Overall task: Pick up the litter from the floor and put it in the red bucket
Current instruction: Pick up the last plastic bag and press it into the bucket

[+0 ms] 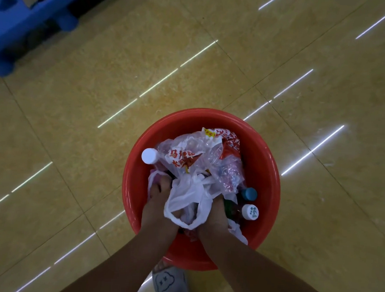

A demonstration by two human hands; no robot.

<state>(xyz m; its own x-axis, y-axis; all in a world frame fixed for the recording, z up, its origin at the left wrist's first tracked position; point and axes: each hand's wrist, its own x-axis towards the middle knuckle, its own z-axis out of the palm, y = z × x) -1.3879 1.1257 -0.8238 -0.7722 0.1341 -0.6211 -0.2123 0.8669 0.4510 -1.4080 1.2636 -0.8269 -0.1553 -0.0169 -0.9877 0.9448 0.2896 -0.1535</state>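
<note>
The red bucket (266,173) stands on the tiled floor right below me, heaped with litter. Both of my hands are inside it. My left hand (158,209) and my right hand (214,217) press down on a white plastic bag (190,195) that lies between and partly over them; the fingertips are hidden under it. Clear bags with red print (186,154) fill the far side. A white bottle cap (150,156) shows at the left. At the right sit a blue cap (249,193) and a white cap with green print (250,212).
Glossy yellow floor tiles (214,68) with streaks of reflected light surround the bucket. A blue plastic structure (25,27) with cardboard on it stands at the top left. A grey slipper with a cloud face (169,284) is just behind the bucket at the bottom edge.
</note>
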